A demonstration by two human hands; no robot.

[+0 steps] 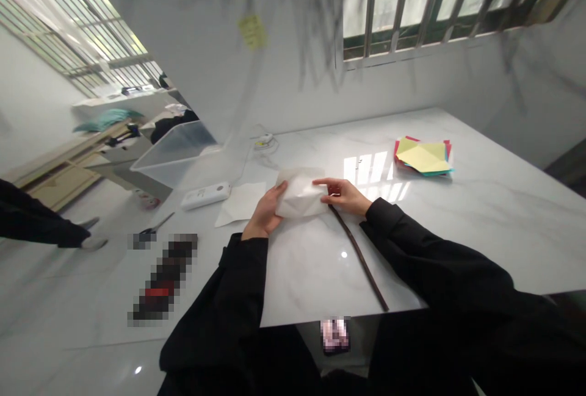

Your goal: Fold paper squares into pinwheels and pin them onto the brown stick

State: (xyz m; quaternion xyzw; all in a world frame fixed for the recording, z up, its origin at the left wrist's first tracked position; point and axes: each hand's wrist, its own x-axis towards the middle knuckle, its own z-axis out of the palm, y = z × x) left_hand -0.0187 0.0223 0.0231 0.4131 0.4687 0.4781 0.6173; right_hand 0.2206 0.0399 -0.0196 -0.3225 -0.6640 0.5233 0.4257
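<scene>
Thin dark brown stick (359,257) nearest; left hand (264,213), right hand (345,195) pinch folded white paper (300,196); clear plastic tub (176,151), contents unclear.

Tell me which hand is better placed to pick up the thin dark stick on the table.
The right hand. It holds the white paper directly above the stick's upper end, while the left hand grips the paper's far side, away from the stick.

No readable txt anywhere: yellow note (252,31) on wall above table (480,213) too blurred, white remote (205,195) on table shows no legible marks.
</scene>
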